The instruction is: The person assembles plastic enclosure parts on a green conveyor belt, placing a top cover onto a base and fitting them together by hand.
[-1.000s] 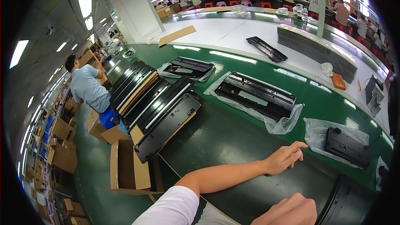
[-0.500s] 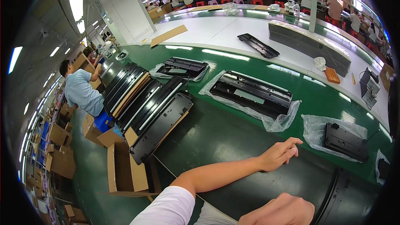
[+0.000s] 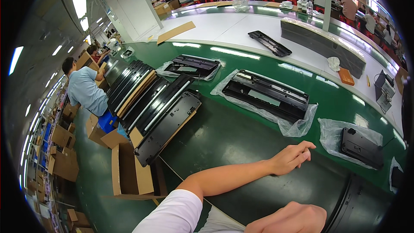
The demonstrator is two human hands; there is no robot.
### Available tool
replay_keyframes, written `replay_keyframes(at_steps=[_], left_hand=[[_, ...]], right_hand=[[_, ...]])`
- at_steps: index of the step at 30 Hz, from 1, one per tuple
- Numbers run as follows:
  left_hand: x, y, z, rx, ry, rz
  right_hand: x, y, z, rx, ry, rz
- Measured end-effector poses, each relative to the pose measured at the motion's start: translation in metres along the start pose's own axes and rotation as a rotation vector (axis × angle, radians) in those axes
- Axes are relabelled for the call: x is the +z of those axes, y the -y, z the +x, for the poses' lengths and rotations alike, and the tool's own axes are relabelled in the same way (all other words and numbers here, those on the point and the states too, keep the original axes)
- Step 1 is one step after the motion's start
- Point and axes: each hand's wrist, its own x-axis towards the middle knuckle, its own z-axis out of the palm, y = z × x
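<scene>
My left hand [image 3: 294,159] rests over the dark worktop [image 3: 224,140], its fingers loosely bent and apart with nothing in them. The left forearm crosses the worktop from a white sleeve. At the lower edge is my right hand [image 3: 290,219], back upward, its fingers hidden from view. Beyond the left hand, a black plastic housing [image 3: 265,97] with a rectangular opening lies on clear plastic wrap. To the right of it, a smaller-looking black housing [image 3: 361,147] lies on another sheet of wrap. A long black panel [image 3: 355,209] is beside my right hand, partly cut off by the rim.
Several black panels [image 3: 168,125] with cardboard between them stand stacked at left, above an open carton [image 3: 125,170]. Another housing [image 3: 192,67] lies on the green belt [image 3: 241,58]. A co-worker in a light blue shirt [image 3: 87,90] stands at far left. A white table [image 3: 224,30] runs behind.
The wrapped housings on the green belt have shifted slightly to the right. The view has tilted a little. Both my hands stay almost where they were.
</scene>
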Motion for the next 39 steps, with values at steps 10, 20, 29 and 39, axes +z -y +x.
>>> replay_keyframes(at_steps=[10, 20, 29, 39], left_hand=[[-0.009, 0.006, -0.004, 0.002, 0.003, -0.019], [-0.020, 0.013, -0.008, -0.004, -0.004, -0.012], [-0.046, 0.015, -0.015, -0.010, -0.009, -0.015], [-0.068, 0.022, -0.021, 0.051, -0.019, -0.019]], right_hand=[[-0.006, -0.014, 0.003, -0.004, 0.032, -0.043], [-0.007, -0.025, 0.012, -0.027, -0.005, 0.003], [-0.005, -0.033, 0.039, -0.014, -0.038, -0.093], [0.006, -0.039, 0.061, -0.067, -0.228, -0.187]])
